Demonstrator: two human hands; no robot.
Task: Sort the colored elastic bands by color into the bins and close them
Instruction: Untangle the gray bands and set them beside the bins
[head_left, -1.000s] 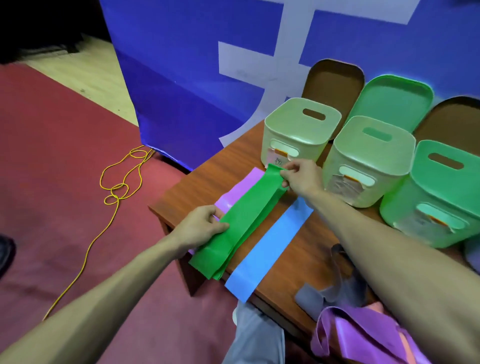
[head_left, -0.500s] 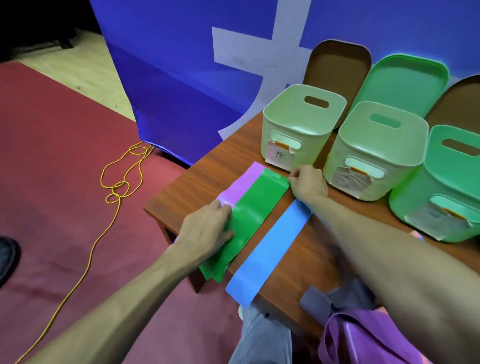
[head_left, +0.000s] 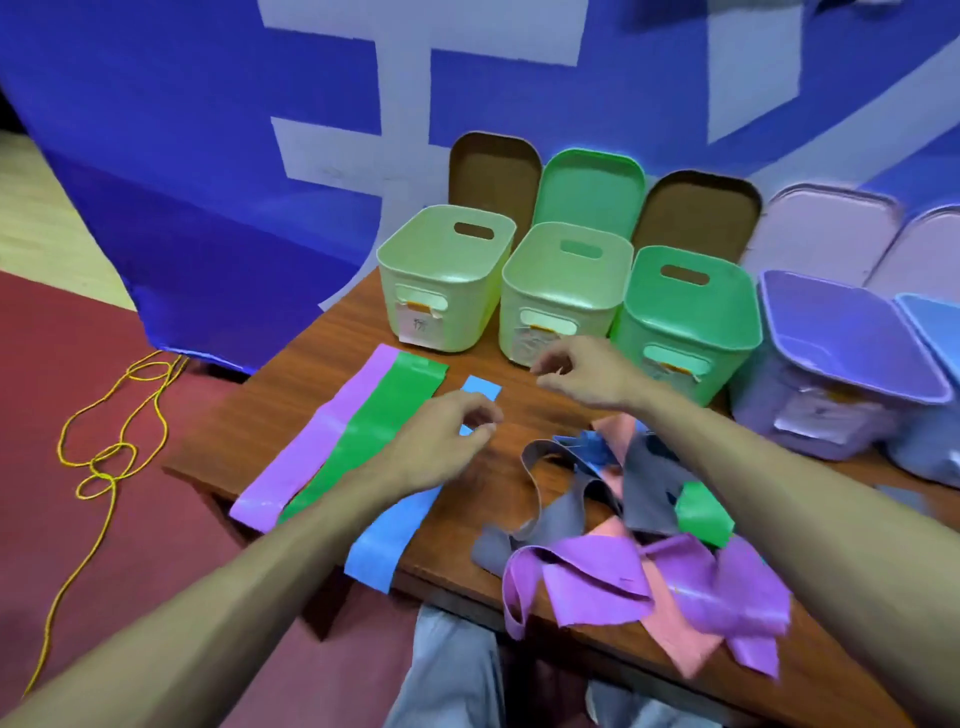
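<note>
Purple band (head_left: 306, 457), green band (head_left: 384, 415) and blue band (head_left: 389, 535) are lying flat side by side on the wooden surface (head_left: 291, 384), with the green one overlapping the purple. A tangled pile (head_left: 597, 571) of purple, pink, grey and green bands is sitting just to their right. The left hand (head_left: 441, 441) is hovering over the blue band and the right hand (head_left: 576, 374) is hanging in front of the bins (head_left: 441, 291). Each grip is loosely curled, pinching nothing. Five bins are standing open in a row at the back, with lids (head_left: 589, 187) leaning behind them. Paper labels are sticking to the fronts, but the writing's too blurry to read.
</note>
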